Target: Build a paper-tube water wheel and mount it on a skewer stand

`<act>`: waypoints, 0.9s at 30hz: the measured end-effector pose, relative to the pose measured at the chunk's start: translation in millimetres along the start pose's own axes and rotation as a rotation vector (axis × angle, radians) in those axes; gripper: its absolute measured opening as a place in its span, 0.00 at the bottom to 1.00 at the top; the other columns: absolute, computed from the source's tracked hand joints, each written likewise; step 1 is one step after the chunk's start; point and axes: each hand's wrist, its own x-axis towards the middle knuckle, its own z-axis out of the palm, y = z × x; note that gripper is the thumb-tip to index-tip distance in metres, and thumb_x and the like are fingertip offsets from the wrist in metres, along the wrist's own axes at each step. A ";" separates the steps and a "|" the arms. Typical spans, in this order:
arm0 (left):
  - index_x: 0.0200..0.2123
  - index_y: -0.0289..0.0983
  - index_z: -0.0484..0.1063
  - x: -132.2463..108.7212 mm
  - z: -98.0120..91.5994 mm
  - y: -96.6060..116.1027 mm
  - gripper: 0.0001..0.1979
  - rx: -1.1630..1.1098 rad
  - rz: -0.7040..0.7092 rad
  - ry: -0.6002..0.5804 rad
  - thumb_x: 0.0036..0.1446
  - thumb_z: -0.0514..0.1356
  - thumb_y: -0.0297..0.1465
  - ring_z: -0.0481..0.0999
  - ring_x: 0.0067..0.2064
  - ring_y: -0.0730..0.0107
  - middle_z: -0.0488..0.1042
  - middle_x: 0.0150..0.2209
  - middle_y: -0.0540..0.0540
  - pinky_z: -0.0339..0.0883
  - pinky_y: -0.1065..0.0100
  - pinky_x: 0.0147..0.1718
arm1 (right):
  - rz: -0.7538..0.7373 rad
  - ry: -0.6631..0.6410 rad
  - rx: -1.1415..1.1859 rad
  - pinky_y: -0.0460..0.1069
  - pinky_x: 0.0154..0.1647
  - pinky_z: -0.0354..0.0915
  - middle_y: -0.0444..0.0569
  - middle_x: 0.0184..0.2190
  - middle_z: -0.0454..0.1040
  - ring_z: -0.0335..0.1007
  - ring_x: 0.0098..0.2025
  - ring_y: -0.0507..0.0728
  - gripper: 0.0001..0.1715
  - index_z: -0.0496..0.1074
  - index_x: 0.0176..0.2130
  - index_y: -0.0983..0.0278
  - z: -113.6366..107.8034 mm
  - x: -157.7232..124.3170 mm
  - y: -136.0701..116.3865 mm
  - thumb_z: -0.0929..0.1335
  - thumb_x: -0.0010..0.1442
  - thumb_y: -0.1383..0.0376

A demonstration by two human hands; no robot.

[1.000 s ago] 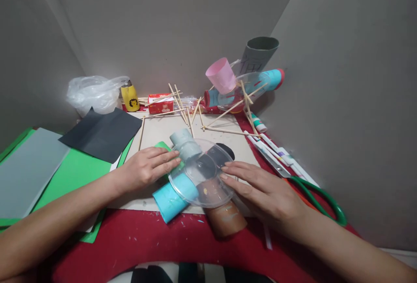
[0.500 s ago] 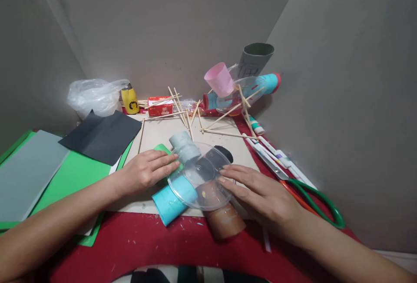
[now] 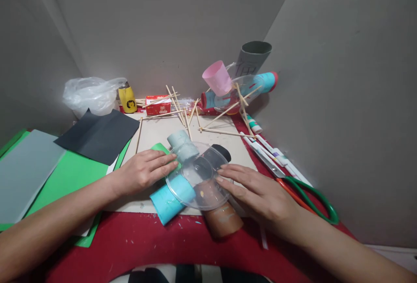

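A clear round plastic lid [image 3: 199, 171] lies over several paper tubes on the board. Around its rim stick out a light blue tube [image 3: 172, 199], a brown tube [image 3: 224, 221], a grey-blue tube [image 3: 180, 141], a black tube [image 3: 221, 154] and a green tube [image 3: 162, 148]. My left hand [image 3: 146, 169] rests its stretched fingertips at the lid's left side, over the green tube. My right hand [image 3: 257, 187] touches the lid's right rim with extended fingers. Neither hand is wrapped round anything.
Wooden stick frames [image 3: 224, 132] stand at the back of the white board [image 3: 130, 198]. Green-handled scissors [image 3: 309, 196] and white markers [image 3: 293, 168] lie right. Black paper [image 3: 99, 137] and green sheets [image 3: 76, 174] are left. Behind stand a yellow bottle [image 3: 127, 98] and pink cup [image 3: 218, 78].
The whole view has shifted slightly, so everything appears a little further left. Both hands keep their places on the lid and tubes.
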 end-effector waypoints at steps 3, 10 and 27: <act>0.53 0.30 0.70 -0.5 0.0 0.1 0.16 0.004 0.001 0.001 0.69 0.48 0.24 0.80 0.47 0.60 0.79 0.50 0.36 0.76 0.59 0.46 | 0.006 0.000 0.005 0.62 0.57 0.70 0.61 0.53 0.74 0.65 0.62 0.63 0.26 0.62 0.65 0.64 -0.2 -1.3 -0.2 0.61 0.69 0.72; 0.54 0.31 0.70 -2.7 1.5 0.9 0.15 0.000 0.009 -0.006 0.68 0.49 0.24 0.80 0.47 0.60 0.78 0.51 0.36 0.76 0.59 0.46 | 0.016 -0.025 0.008 0.62 0.57 0.69 0.61 0.54 0.74 0.64 0.63 0.64 0.27 0.62 0.65 0.64 -0.8 -5.3 -1.0 0.62 0.68 0.73; 0.52 0.29 0.70 -1.1 -0.7 4.0 0.15 0.025 0.027 0.003 0.68 0.49 0.23 0.80 0.44 0.59 0.79 0.50 0.35 0.75 0.59 0.41 | 0.029 -0.030 0.027 0.63 0.57 0.69 0.61 0.55 0.73 0.63 0.63 0.64 0.27 0.62 0.65 0.63 -0.2 -7.7 -1.7 0.62 0.68 0.73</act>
